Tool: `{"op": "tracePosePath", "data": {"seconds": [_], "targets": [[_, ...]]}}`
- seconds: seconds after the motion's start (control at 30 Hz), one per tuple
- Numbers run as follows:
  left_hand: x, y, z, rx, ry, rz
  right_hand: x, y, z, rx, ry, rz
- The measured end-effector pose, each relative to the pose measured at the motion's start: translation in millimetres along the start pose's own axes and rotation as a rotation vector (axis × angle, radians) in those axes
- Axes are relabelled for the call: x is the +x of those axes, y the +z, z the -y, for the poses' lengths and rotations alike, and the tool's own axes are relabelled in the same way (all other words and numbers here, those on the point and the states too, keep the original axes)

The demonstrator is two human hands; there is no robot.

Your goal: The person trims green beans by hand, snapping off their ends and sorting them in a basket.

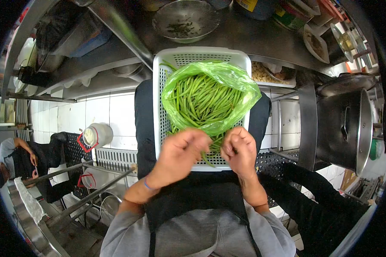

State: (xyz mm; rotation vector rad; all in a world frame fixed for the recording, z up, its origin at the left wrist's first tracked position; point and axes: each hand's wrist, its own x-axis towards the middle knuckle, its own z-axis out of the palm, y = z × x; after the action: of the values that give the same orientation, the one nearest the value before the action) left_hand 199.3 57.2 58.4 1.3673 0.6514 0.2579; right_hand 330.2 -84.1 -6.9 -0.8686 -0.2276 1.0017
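Note:
A green plastic bag (188,70) stands open, filled with long green beans (206,96). It rests in a white perforated basket (158,55) on my lap. My left hand (180,152) is closed over the basket's near left part, slightly blurred, and a single green bean (207,160) hangs at its fingertips. Close by on the right, my right hand (240,152) is curled in a pinch beside the bag's near edge; what its fingers hold, if anything, is hidden. More loose beans lie in the basket under and between the hands.
A metal bowl (186,21) with small dark green bits stands on the steel counter (253,47) ahead. At right is a large steel pot (349,132). A white bucket (99,135) stands on the floor at left, near another seated person (34,158). Someone's dark-clothed legs (317,192) are at lower right.

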Motion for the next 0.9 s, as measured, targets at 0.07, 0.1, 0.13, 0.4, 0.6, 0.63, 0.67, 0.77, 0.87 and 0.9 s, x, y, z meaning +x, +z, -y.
{"op": "tracePosePath", "data": {"seconds": [0.07, 0.1, 0.13, 0.4, 0.6, 0.63, 0.67, 0.77, 0.87, 0.9], "targets": [[8.6, -10.5, -1.4, -0.121, 0.095, -0.148, 4.2, -2.9, 6.6, 0.230, 0.053, 0.138], [10.6, -15.5, -3.1, -0.171, 0.137, -0.161, 3.5, -5.9, 4.6, 0.234, 0.099, 0.154], [11.8, -19.0, -4.7, -0.220, 0.179, -0.177, 2.6, -10.1, -0.3, 0.238, 0.147, 0.173], [13.8, -20.7, 1.1, -0.156, 0.185, -0.221, -8.6, 3.9, -16.4, -0.191, 0.352, 0.263], [13.1, -19.3, 4.1, -0.137, 0.191, -0.231, -7.5, 18.5, -2.4, -0.620, 0.106, 0.280], [12.3, -18.6, 4.1, -0.141, 0.187, -0.229, -6.8, 19.5, -0.8, -0.657, 0.074, 0.289], [11.5, -18.1, 5.0, -0.131, 0.192, -0.230, -6.6, 19.4, -2.0, -0.727, 0.001, 0.297], [6.8, -15.9, 7.8, -0.058, 0.229, -0.211, -5.6, 20.7, -6.3, -0.885, -0.145, 0.294], [1.0, -10.0, 6.7, 0.149, 0.357, -0.127, -7.8, 22.1, -9.6, -0.913, -0.114, 0.237], [1.3, -6.6, 5.2, 0.248, 0.438, -0.090, -7.4, 20.1, -13.4, -0.901, -0.093, 0.218]]}}
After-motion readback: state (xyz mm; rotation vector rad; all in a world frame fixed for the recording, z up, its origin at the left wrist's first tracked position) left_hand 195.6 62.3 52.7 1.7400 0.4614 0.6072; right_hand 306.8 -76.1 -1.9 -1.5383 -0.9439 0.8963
